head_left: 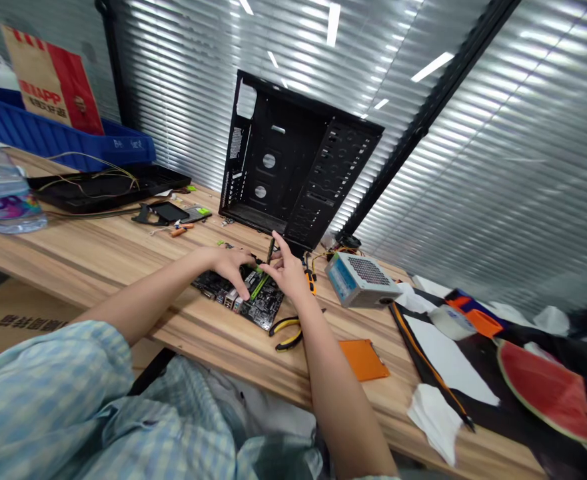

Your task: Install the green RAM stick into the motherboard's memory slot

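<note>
A dark motherboard (263, 307) with green slots lies on the wooden table in the middle of the view. Over its left part is my left hand (230, 267), thumb spread from the fingers, which reach to the middle of the board. My right hand (286, 270) is at the board's right side, index finger raised, thumb pointing left. A thin dark stick-like part (271, 249) stands upright between the thumb and fingers of my right hand. Pliers with yellow and black handles (288, 333) lie beside the board, partly behind my right forearm.
Behind the board stands an open black computer case (293, 160). A power supply (363, 279) and an orange flat piece (364, 360) are to the right, with watermelon (546, 390) beyond. At left are a bottle (6, 193), a blue bin (73, 143) and a black panel (108, 187).
</note>
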